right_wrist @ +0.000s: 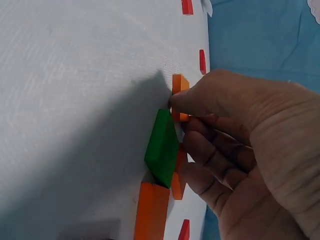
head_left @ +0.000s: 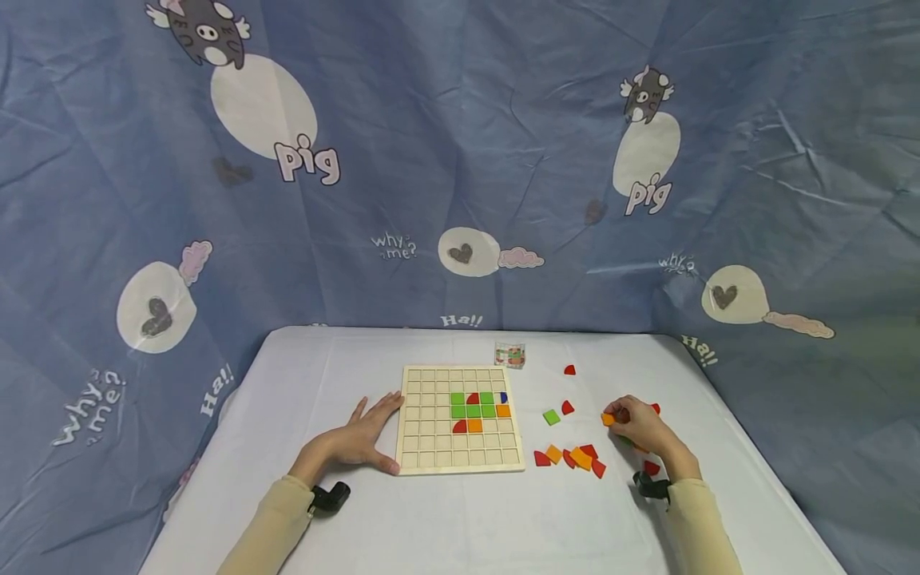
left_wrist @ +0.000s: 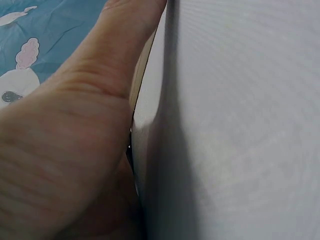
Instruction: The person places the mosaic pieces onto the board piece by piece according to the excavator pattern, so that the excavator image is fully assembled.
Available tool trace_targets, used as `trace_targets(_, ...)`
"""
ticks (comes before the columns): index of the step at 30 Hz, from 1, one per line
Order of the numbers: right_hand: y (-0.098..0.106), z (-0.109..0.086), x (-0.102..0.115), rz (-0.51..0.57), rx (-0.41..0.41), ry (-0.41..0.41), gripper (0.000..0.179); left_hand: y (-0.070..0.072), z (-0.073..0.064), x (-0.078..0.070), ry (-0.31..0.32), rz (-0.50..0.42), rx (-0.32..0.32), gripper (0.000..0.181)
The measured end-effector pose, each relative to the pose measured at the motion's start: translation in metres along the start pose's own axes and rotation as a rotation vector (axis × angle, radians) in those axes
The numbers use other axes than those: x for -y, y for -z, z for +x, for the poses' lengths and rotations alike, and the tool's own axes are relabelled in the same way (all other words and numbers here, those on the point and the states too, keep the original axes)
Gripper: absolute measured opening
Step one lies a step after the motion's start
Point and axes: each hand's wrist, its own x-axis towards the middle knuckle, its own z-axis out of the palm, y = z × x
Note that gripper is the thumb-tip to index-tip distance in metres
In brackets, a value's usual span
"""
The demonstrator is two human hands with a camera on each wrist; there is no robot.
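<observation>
A square wooden grid board (head_left: 422, 443) lies on the white table, with several green, red and orange tiles and one blue-marked piece in its right half. My left hand (head_left: 354, 439) rests at the board's left edge, fingers spread and thumb at the near left corner. Off to the right, my right hand (head_left: 644, 427) pinches an orange square tile (head_left: 608, 419) between thumb and fingers. The right wrist view shows that tile low over the cloth, just beyond a green tile (right_wrist: 162, 145). Another orange tile (right_wrist: 151, 210) lies nearer the camera. The left wrist view is mostly palm and tablecloth.
Loose red and orange tiles (head_left: 580, 458) cluster right of the board's near corner. A green tile (head_left: 551, 417) and a red quarter-round (head_left: 568, 407) lie between board and right hand. Behind the board is a small printed packet (head_left: 510, 355). A blue curtain (head_left: 460, 192) hangs behind the table.
</observation>
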Motion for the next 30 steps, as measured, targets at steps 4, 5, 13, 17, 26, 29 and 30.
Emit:
trace_targets(4, -0.003, 0.000, -0.001, -0.009, -0.018, -0.028, 0.027, -0.001, 0.000, 0.001, 0.009, 0.000, 0.002, 0.130)
trace_targets(5, -0.004, 0.000, -0.001, -0.011, -0.023, -0.033, 0.029, -0.002, 0.000, 0.001, 0.010, 0.001, 0.003, 0.131)
trace_targets(13, -0.016, 0.004, 0.012, -0.001, -0.063, -0.018, 0.033, -0.003, 0.002, 0.004, 0.015, 0.012, 0.005, 0.131)
trace_targets(17, -0.025, 0.004, 0.032, 0.023, -0.063, 0.069, 0.033, -0.003, 0.002, 0.004, 0.015, 0.019, 0.008, 0.131)
trace_targets(26, -0.059, 0.017, 0.092, 0.047, 0.035, 0.208, 0.025, -0.002, 0.002, 0.004, 0.008, 0.005, 0.006, 0.130)
trace_targets(29, -0.072, 0.022, 0.110, 0.042, 0.071, 0.271, 0.024, -0.002, 0.002, 0.004, 0.012, 0.003, 0.007, 0.130)
trace_targets(30, -0.076, 0.023, 0.116, 0.040, 0.081, 0.294, 0.024, -0.002, 0.002, 0.004, 0.012, 0.004, 0.007, 0.130)
